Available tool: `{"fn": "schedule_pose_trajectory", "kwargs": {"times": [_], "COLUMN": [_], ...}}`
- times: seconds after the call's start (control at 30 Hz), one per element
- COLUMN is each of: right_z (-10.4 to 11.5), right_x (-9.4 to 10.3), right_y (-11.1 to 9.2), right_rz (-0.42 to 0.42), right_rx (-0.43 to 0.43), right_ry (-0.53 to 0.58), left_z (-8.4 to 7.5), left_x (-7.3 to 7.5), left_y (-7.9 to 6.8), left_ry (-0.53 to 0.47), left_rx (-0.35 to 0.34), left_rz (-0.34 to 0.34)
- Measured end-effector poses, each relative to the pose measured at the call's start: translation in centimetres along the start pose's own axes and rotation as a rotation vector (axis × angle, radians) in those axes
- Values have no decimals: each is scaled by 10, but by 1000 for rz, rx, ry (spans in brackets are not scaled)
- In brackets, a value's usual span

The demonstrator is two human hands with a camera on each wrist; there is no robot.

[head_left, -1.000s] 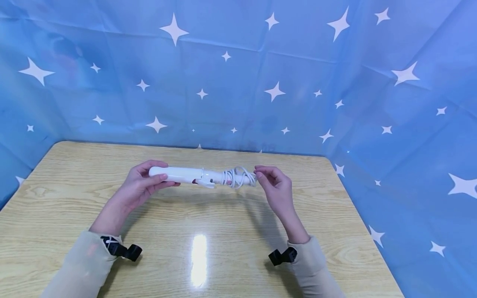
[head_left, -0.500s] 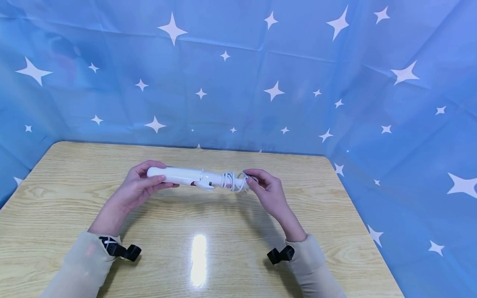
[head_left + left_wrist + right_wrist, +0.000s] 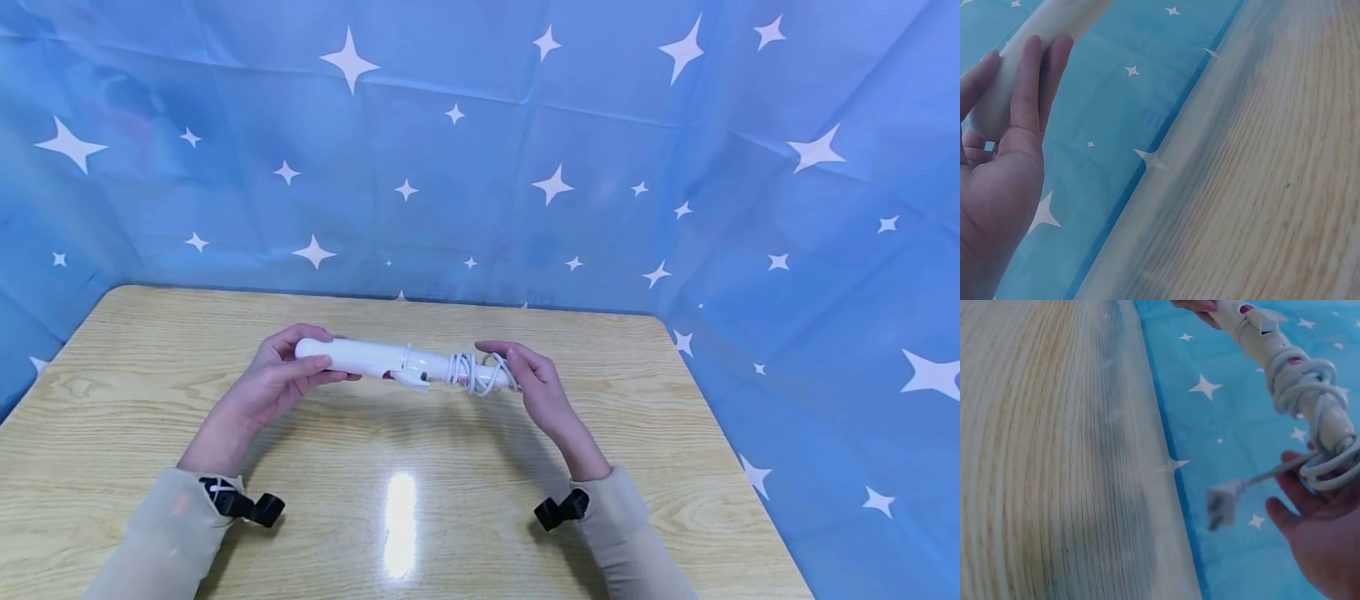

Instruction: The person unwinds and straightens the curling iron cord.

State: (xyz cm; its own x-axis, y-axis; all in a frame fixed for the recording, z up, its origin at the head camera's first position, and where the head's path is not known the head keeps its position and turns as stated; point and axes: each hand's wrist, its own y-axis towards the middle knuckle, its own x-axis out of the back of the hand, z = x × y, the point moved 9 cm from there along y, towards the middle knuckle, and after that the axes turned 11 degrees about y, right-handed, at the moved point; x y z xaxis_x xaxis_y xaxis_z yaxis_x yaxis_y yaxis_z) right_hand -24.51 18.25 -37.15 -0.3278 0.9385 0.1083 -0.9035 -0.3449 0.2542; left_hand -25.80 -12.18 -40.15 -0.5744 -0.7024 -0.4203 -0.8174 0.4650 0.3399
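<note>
A white curling iron (image 3: 367, 357) is held level above the wooden table. My left hand (image 3: 262, 379) grips the end of its thick barrel, thumb on the near side and fingers behind, as the left wrist view also shows. A grey-white cord (image 3: 1297, 378) winds in loops round the slim handle. At the handle's far end is my right hand (image 3: 543, 392), its fingers extended over and against the cord loops, thumb apart from them. From those loops a short length of cord runs out to the plug (image 3: 1222, 503), which dangles free in the right wrist view.
The wood-grain table (image 3: 330, 500) has a bright light reflection near its front. Behind and to the right hangs a blue cloth (image 3: 465, 208) with white stars. Black wrist cameras (image 3: 264, 508) sit on both sleeves.
The right hand has moved left along the handle end, from pinching at the cord to extended fingers over the loops. The cord loops near the end have shifted. The left hand keeps its grip.
</note>
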Motion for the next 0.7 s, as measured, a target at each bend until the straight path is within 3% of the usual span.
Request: {"fn": "schedule_pose_trajectory", "kwargs": {"times": [0.2,0.47,0.7], "right_z": [3,6,13], "right_x": [-3,11,36], "right_y": [0,-2,-5], "right_rz": [45,-33,-148], "right_rx": [74,132,140], "right_ry": [124,62,4], "left_z": [-2,-4,-6], "left_x": [-1,-2,5], "left_y": [-1,-2,-6], "left_ry": [-30,-52,-21], "left_rx": [-29,-46,-51], "left_rz": [10,17,-33]}}
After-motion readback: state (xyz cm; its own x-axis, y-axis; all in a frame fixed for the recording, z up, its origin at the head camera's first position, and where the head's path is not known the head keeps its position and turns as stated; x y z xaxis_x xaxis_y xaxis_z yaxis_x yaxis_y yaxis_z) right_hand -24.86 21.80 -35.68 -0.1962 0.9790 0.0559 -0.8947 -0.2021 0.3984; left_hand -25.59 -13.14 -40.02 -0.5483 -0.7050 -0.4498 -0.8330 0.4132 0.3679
